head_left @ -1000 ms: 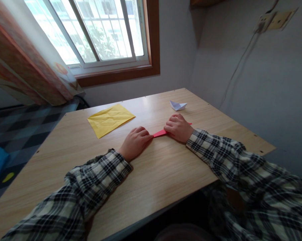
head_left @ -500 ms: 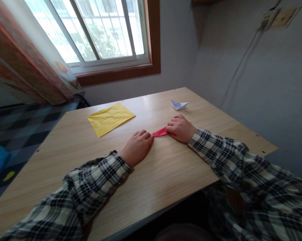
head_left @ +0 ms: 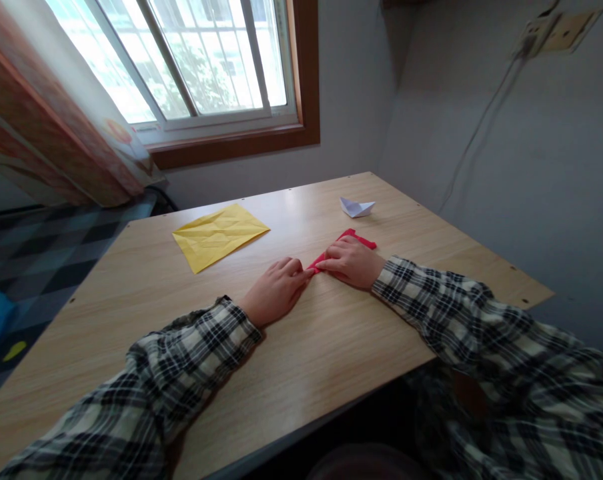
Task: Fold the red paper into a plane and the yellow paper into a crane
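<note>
Red paper (head_left: 365, 241) is held by both hands (head_left: 276, 290), roomy tabletop (head_left: 306, 360) stretching to the near edge (head_left: 321, 416).

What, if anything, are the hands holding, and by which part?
Red folded paper: the left hand touches its narrow left end, the right hand covers its middle. Whether they pinch or press, I can't tell.

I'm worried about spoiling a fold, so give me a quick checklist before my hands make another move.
1. Left hand at the red paper: ok, fingertips on its near left end.
2. Right hand on the red paper: ok, over its middle.
3. Whole red paper in sight: not ok, the right hand covers part.
4. Folds even underneath: cannot tell, hidden.
5. Yellow paper apart from both hands: ok.
6. White paper boat apart from both hands: ok.
</note>
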The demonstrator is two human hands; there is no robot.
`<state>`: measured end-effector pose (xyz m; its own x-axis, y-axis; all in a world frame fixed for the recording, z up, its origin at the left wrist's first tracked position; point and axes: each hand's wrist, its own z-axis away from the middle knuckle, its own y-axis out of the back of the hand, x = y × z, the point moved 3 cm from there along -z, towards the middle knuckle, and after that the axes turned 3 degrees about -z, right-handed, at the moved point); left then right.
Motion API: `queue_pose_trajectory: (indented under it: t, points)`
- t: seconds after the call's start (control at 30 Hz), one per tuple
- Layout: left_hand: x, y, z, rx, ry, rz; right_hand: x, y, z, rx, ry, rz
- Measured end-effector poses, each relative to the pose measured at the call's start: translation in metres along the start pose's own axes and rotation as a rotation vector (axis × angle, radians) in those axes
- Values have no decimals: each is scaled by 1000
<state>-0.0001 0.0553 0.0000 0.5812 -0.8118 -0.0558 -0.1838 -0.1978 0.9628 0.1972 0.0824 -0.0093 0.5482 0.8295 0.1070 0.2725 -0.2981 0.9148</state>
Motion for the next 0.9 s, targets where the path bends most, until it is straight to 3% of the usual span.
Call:
queue_pose_trajectory:
  t: [0.53, 0.9]
  points:
    - [0, 0, -2, 13, -50, 9, 0, 5, -1, 43, 42, -39]
    - [0, 4, -5, 110, 57, -38, -8, 5, -5, 29, 63, 17]
